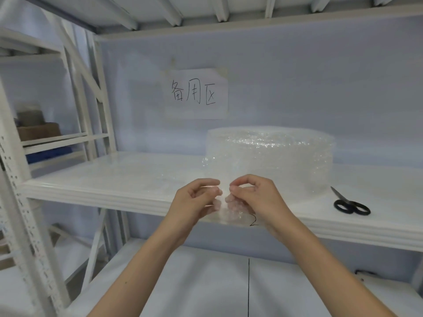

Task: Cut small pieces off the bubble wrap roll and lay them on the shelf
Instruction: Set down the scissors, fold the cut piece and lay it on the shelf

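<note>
A wide roll of clear bubble wrap (274,154) stands on the white shelf (96,179), right of its middle. A loose sheet of bubble wrap (225,172) hangs in front of the roll, over the shelf's front edge. My left hand (196,197) and my right hand (254,195) pinch the sheet close together with thumb and fingertips. Whether the sheet is still joined to the roll I cannot tell. Black-handled scissors (348,203) lie on the shelf to the right of the roll, apart from both hands.
A paper sign (195,93) with handwritten characters is taped to the back wall. A lower shelf board (206,282) lies beneath my arms. White rack uprights (13,170) stand at the left, with cardboard boxes (37,130) on a neighbouring rack.
</note>
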A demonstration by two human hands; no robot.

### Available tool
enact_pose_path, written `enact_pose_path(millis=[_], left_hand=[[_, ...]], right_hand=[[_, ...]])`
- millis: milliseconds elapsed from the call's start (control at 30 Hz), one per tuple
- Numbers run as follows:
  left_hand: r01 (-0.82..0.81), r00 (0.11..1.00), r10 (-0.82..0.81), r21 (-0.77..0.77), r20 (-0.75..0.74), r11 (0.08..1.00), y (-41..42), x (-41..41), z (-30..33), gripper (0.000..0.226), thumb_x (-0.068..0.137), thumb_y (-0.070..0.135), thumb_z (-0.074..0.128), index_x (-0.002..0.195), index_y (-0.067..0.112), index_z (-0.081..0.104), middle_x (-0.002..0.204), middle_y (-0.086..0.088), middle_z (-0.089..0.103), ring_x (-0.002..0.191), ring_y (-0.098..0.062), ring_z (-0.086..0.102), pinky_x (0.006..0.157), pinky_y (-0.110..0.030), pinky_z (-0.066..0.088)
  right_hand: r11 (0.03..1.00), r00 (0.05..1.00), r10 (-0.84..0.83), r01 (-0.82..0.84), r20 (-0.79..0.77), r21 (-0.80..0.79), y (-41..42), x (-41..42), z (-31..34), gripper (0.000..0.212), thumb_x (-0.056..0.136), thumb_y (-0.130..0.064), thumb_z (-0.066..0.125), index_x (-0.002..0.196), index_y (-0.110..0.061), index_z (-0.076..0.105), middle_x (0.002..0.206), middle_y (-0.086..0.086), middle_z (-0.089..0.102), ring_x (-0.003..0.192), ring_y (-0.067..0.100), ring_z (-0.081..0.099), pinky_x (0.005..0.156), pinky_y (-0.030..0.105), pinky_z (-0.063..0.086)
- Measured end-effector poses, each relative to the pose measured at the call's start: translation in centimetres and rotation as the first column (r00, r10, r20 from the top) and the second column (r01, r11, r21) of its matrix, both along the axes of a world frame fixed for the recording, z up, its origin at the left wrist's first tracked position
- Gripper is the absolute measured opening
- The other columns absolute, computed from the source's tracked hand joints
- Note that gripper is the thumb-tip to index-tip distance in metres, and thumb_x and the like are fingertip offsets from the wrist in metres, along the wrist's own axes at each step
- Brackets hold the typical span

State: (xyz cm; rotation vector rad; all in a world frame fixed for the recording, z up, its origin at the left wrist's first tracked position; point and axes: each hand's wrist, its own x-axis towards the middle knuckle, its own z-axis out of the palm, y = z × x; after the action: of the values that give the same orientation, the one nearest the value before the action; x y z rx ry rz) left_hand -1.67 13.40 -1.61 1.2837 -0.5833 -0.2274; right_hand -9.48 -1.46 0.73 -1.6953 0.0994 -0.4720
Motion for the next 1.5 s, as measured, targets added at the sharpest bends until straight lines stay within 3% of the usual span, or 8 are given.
enact_pose_path(millis=[267, 467, 767, 1033, 1133, 1267, 1400, 1500], left_hand=[[-0.101, 0.989, 0.090, 0.099, 0.116, 0.990, 1.8, 1.4, 0.2, 0.014, 0.088, 0.010, 0.069, 0.095, 0.015, 0.078, 0.090, 0.004, 0.076, 0.069, -0.008, 0.067, 0.065, -0.017, 0.052], [-0.054, 0.998, 0.055, -0.041, 0.031, 0.998, 2.0, 1.9, 0.0, 0.022, 0.088, 0.003, 0.065, 0.089, 0.019, 0.080, 0.088, -0.009, 0.071, 0.078, -0.018, 0.062, 0.076, -0.031, 0.049], [0.002, 1.000, -0.004, -0.131, -0.009, 0.991, 1.9, 2.4, -0.3, 0.027, 0.089, -0.007, 0.056, 0.086, 0.009, 0.077, 0.087, -0.010, 0.071, 0.071, -0.014, 0.066, 0.063, -0.020, 0.051], [0.036, 0.998, -0.045, -0.168, -0.053, 0.985, 1.4, 2.6, -0.5, 0.034, 0.091, -0.007, 0.050, 0.078, 0.009, 0.077, 0.092, -0.007, 0.073, 0.082, -0.017, 0.065, 0.071, -0.020, 0.056], [0.008, 0.996, -0.025, -0.182, -0.090, 0.983, 1.4, 2.8, -0.5, 0.037, 0.088, -0.008, 0.041, 0.084, 0.000, 0.077, 0.093, -0.019, 0.063, 0.085, -0.026, 0.060, 0.066, -0.021, 0.056], [0.027, 0.991, -0.057, -0.227, -0.125, 0.974, 1.7, 2.9, -0.5, 0.031, 0.090, 0.001, 0.045, 0.093, -0.015, 0.071, 0.094, -0.021, 0.072, 0.085, -0.021, 0.071, 0.072, -0.023, 0.058], [-0.007, 1.000, 0.004, -0.084, -0.030, 0.996, 2.3, 3.0, -0.8, 0.017, 0.088, -0.002, 0.061, 0.089, 0.002, 0.077, 0.090, -0.010, 0.073, 0.085, -0.016, 0.069, 0.077, -0.021, 0.055], [-0.046, 0.997, 0.045, -0.018, -0.066, 0.999, 3.0, 3.1, -1.3, 0.018, 0.089, 0.005, 0.064, 0.101, 0.012, 0.074, 0.091, -0.001, 0.073, 0.079, -0.015, 0.063, 0.082, -0.029, 0.051]], right_hand=[[0.998, 0.999, 0.047, -0.046, 0.019, -0.036, 1.3, 1.7, -0.1, 0.007, 0.088, -0.008, 0.065, 0.095, -0.007, 0.067, 0.075, 0.013, 0.075, 0.055, 0.015, 0.063, 0.056, 0.025, 0.055], [0.994, 0.988, 0.101, -0.107, 0.119, 0.038, 1.6, 2.6, -0.6, 0.006, 0.088, -0.009, 0.066, 0.088, -0.015, 0.068, 0.074, 0.009, 0.075, 0.060, 0.020, 0.066, 0.056, 0.027, 0.054], [0.987, 0.972, 0.125, -0.142, 0.199, 0.072, 1.6, 2.7, -1.2, 0.016, 0.087, -0.001, 0.065, 0.085, -0.015, 0.073, 0.081, 0.008, 0.075, 0.069, 0.022, 0.061, 0.055, 0.029, 0.053], [0.985, 0.969, 0.124, -0.146, 0.215, 0.087, 1.3, 2.5, -1.4, 0.013, 0.083, -0.003, 0.067, 0.089, -0.009, 0.077, 0.088, 0.021, 0.073, 0.066, 0.019, 0.061, 0.056, 0.026, 0.051], [0.979, 0.964, 0.147, -0.173, 0.221, 0.104, 1.3, 2.5, -1.5, 0.018, 0.090, -0.005, 0.058, 0.091, -0.004, 0.076, 0.088, 0.018, 0.073, 0.065, 0.020, 0.059, 0.056, 0.027, 0.050], [0.980, 0.970, 0.150, -0.171, 0.194, 0.096, 1.4, 2.7, -1.5, 0.025, 0.093, -0.019, 0.057, 0.085, -0.006, 0.076, 0.086, 0.017, 0.072, 0.067, 0.020, 0.059, 0.058, 0.029, 0.051], [0.996, 0.989, 0.090, -0.086, 0.122, -0.036, 1.9, 3.5, -1.7, 0.003, 0.084, -0.009, 0.070, 0.082, -0.010, 0.072, 0.075, 0.003, 0.070, 0.062, 0.013, 0.058, 0.057, 0.022, 0.049], [0.997, 0.994, 0.056, -0.051, 0.089, -0.060, 2.4, 4.4, -1.6, 0.009, 0.081, -0.004, 0.072, 0.087, -0.010, 0.069, 0.075, 0.004, 0.065, 0.055, 0.012, 0.055, 0.054, 0.017, 0.047]])
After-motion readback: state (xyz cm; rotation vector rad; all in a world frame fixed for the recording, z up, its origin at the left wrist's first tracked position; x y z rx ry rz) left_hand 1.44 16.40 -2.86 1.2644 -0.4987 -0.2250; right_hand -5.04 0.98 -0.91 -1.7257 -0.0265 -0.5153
